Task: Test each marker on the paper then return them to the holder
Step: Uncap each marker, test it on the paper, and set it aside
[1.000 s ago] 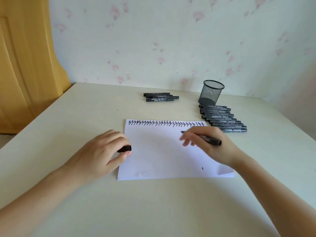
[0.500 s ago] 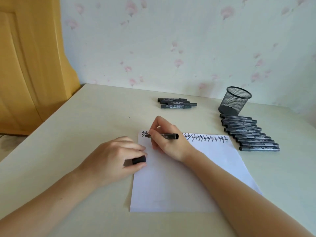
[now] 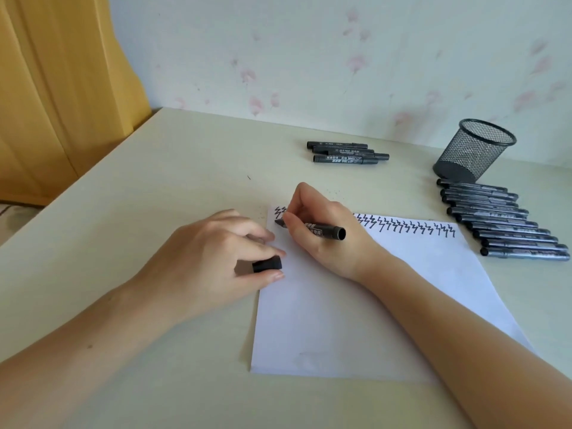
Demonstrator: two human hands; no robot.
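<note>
A white sheet of paper (image 3: 387, 305) lies on the table with a row of black zigzag marks along its far edge. My right hand (image 3: 325, 236) grips an uncapped black marker (image 3: 325, 231), its tip down on the paper's far left corner just under the marks. My left hand (image 3: 213, 258) rests at the paper's left edge and pinches the black cap (image 3: 267, 264) between thumb and fingers. A black mesh holder (image 3: 473, 150) stands at the far right. Several capped markers (image 3: 501, 221) lie in a row in front of it.
Three more black markers (image 3: 346, 153) lie together at the back middle of the cream table (image 3: 154, 196). A yellow wooden door (image 3: 62, 88) stands to the left. A flowered wall runs behind the table.
My right hand has carried the marker from the paper's right side to its far left corner and set the tip down. The camera has shifted, so everything sits further right. My left hand keeps the cap.
</note>
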